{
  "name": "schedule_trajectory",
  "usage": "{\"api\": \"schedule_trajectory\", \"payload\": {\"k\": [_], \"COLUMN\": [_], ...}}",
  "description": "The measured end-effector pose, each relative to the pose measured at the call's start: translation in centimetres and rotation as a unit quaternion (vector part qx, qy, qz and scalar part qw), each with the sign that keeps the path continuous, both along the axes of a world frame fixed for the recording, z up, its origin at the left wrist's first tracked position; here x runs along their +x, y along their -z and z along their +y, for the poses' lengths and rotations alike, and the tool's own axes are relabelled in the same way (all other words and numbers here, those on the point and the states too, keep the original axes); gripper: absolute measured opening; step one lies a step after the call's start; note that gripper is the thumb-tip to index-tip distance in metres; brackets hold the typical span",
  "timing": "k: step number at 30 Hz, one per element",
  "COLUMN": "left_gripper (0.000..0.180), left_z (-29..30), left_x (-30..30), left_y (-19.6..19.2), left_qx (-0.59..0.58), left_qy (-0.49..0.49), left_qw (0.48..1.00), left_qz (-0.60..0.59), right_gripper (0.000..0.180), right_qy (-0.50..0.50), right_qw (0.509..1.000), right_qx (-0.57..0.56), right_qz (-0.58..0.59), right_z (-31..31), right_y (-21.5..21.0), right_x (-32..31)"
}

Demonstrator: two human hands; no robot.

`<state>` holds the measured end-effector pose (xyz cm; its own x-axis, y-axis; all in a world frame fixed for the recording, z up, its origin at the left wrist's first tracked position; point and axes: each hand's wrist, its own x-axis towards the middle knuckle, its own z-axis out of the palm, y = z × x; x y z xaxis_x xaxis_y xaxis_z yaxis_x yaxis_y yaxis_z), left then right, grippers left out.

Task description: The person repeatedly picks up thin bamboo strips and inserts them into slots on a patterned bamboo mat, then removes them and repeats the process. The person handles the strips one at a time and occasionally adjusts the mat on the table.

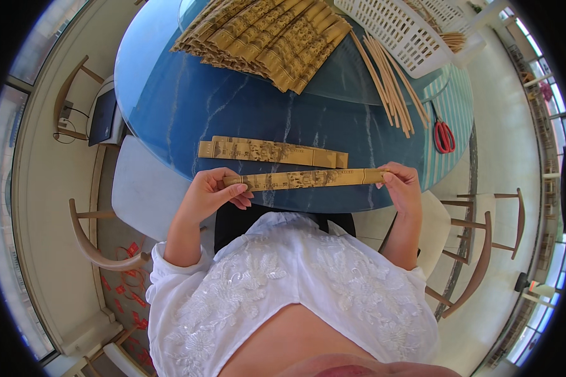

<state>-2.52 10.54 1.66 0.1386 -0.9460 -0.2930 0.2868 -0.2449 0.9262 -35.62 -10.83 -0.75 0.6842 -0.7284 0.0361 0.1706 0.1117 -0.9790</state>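
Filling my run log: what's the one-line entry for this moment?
left hand: holds strip end | right hand: holds other end | bamboo strip: level above blue table

printed bamboo slip (305, 179) level, held both ends.

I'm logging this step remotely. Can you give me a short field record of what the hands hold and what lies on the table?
left hand: grips left end of bamboo slat
right hand: grips right end of same slat
slat pose: level, held just above the near table edge
table: round, blue
beyond slat: short stack of slats
far side: large slat pile, thin sticks, white basket
right side: red scissors
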Motion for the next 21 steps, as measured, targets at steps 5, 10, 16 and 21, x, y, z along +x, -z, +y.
{"api": "schedule_trajectory", "payload": {"k": [5, 10, 16, 21], "left_gripper": [0.014, 0.019, 0.029, 0.033], "left_z": [-0.2, -1.8, -7.0, -11.2], "left_x": [-0.1, 1.1, 5.6, 8.8], "left_y": [-0.5, -1.3, -6.0, -7.7], "left_qx": [-0.016, -0.134, -0.211, -0.204], "left_qy": [0.009, -0.181, -0.24, -0.229], "left_qw": [1.0, 0.969, 0.947, 0.952], "left_qz": [-0.006, 0.105, 0.044, -0.007], "right_gripper": [0.023, 0.03, 0.019, 0.017], "right_qy": [0.057, 0.055, 0.073, 0.055], "right_qw": [0.995, 0.995, 0.995, 0.995], "right_qx": [0.06, 0.036, -0.049, -0.065], "right_qz": [-0.055, -0.079, 0.045, 0.045], "right_z": [-0.1, 0.1, 1.1, 1.1], "right_y": [0.5, 1.2, 1.4, 1.3], "right_x": [0.8, 2.6, 3.6, 3.6]}}
